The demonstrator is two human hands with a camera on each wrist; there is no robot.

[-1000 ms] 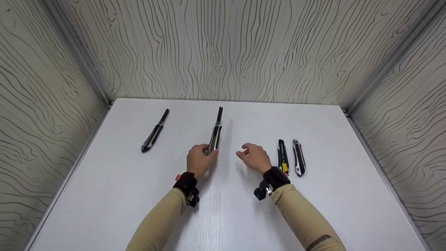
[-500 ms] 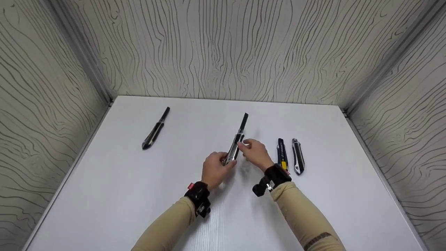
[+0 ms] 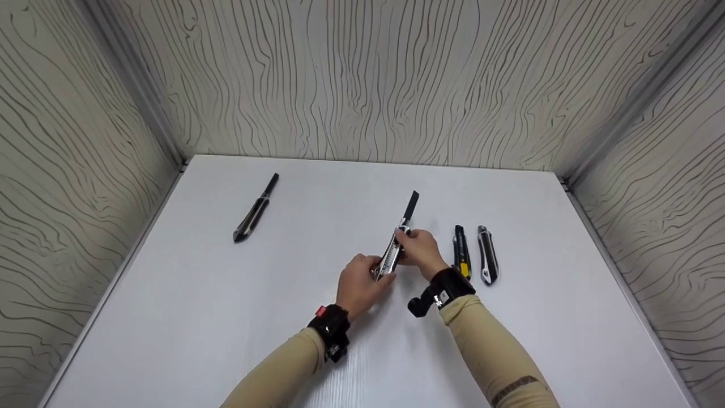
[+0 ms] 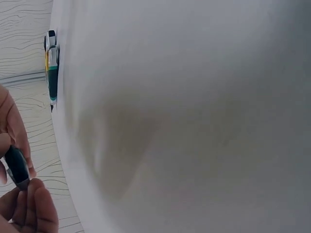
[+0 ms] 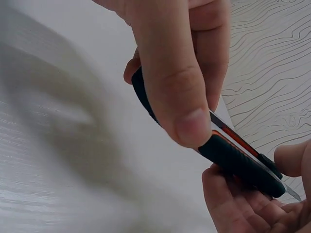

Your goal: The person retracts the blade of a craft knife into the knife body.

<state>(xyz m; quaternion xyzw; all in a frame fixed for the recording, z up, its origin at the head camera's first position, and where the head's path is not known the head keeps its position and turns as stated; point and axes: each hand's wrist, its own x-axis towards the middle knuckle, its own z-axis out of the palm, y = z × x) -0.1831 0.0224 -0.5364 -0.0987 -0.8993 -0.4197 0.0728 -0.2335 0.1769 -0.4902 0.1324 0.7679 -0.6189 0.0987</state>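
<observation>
Grip two-handed: left hand pinches butt of utility knife over white table, right hand curls round its front, blade toward one o'clock. Knife shifted toward four o'clock since half second ago. From it, second knife nine o'clock; yellow-marked cutter, silver-tipped cutter three o'clock, right wrist strap close by

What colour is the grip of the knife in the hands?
The grip is blackish green with orange trim, clearest in the right wrist view.
</observation>
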